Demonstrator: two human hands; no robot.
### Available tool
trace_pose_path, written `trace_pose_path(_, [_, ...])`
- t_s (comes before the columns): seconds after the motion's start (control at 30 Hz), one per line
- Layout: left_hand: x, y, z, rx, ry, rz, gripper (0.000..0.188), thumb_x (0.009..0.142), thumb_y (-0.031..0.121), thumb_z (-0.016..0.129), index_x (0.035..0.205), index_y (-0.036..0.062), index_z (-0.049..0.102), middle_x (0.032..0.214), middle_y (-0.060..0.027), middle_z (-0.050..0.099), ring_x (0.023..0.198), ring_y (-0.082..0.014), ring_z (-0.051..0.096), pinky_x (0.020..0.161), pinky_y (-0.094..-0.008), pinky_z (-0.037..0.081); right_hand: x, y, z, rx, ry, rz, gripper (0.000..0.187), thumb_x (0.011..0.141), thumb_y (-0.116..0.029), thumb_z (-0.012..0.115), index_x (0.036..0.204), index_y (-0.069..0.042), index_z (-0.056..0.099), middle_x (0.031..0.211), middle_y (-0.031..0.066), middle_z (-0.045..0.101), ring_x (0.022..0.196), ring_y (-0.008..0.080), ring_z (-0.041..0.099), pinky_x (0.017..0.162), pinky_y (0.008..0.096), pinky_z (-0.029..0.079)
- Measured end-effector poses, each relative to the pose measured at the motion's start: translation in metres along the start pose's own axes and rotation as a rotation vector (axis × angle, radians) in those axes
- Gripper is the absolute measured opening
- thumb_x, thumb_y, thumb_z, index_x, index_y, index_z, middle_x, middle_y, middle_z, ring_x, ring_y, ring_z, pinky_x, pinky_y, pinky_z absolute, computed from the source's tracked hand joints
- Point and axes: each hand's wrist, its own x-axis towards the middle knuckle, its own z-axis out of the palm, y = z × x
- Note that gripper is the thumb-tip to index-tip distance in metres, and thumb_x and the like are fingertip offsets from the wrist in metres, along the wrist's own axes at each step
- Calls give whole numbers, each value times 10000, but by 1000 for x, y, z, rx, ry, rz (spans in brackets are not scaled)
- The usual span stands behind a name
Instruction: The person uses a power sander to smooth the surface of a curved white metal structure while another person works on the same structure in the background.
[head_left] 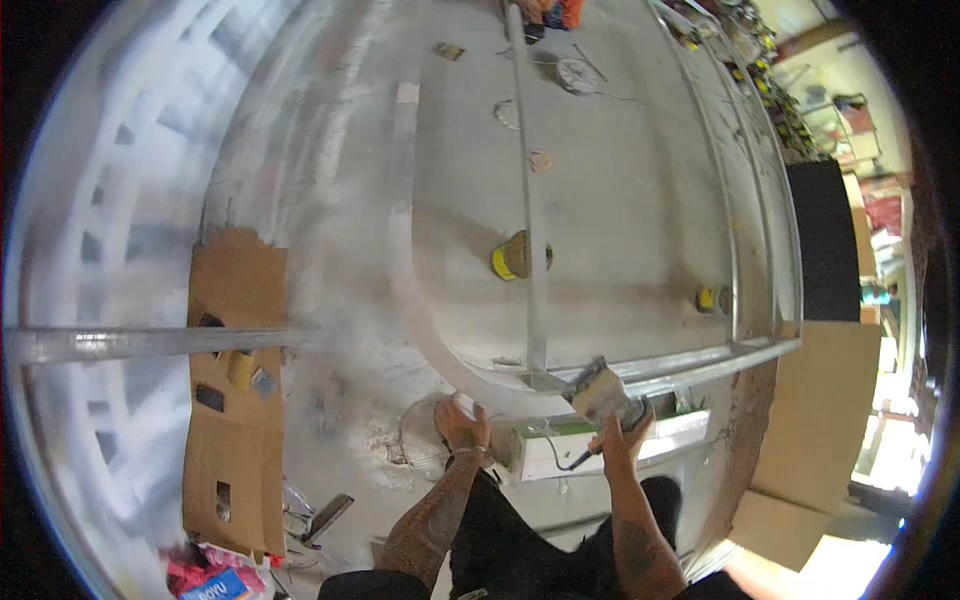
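My right hand [625, 430] is wrapped round a boxy, dusty tan power tool [602, 393] with a dark cord, which looks like a sander. The tool is held at the lower corner of a metal tube frame [535, 320]. A wide white curved strip [420, 325] bends round into that corner. Just below the curve, my left hand [462, 424] has thumb and fingers drawn together around something small and white, whose kind I cannot make out. Whether those fingers also touch the strip is unclear.
A long white box [560, 452] with green edging lies before my knees. Yellow-and-dark pieces [510, 257] sit along the frame. Cardboard [235, 400] lies at left, and more cardboard [815, 410] stands at right. A metal tube [150, 343] crosses the left side. White dust covers the floor.
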Motion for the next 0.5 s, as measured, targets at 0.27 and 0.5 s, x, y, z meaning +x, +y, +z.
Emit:
trace_pose_path(0.27, [18,37,2,-765,-55,-525,748,966,468,663,1481,-11,408,1363,-220,561,1158,-346,598,1001,-460,478,16,-77,21,296,-34,110,573,956,-190,642,1460,-210,370,1225,114,543,937,245,619,670,386,551])
trace_pose_path(0.5, [56,83,30,-818,-39,-858,732,974,595,572,1423,19,529,1312,-288,629,1215,-425,609,1022,-470,477,100,-139,14,271,-242,48,451,991,-269,602,1401,-182,436,1123,104,575,797,242,624,588,411,547])
